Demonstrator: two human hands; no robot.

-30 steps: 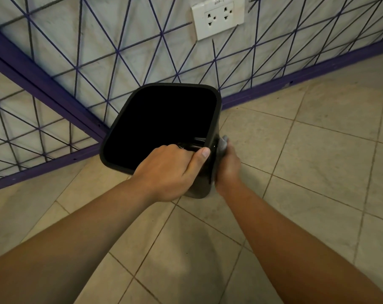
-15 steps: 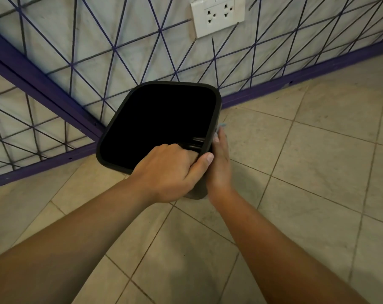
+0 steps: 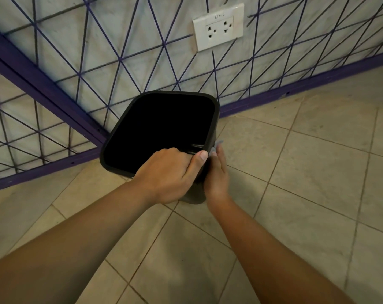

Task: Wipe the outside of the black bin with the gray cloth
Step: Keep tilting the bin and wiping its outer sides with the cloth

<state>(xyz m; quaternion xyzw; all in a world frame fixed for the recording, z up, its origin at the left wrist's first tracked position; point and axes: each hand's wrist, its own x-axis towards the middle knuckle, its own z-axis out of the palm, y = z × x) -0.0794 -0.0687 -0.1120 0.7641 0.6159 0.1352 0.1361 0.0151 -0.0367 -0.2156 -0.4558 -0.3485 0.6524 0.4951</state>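
tiled floor; left hand grips black bin rim, right hand presses gray cloth on side.

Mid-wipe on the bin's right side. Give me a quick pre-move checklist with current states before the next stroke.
1. Left hand grips the near rim of the black bin: ok.
2. Right hand presses the gray cloth on the bin's outer right wall: ok.
3. Cloth spread flat under the fingers: cannot tell, only a corner shows.
4. Bin steady on the floor: cannot tell, base hidden.
5. Space right of the bin for the stroke: ok.
6. Far walls wiped: cannot tell.
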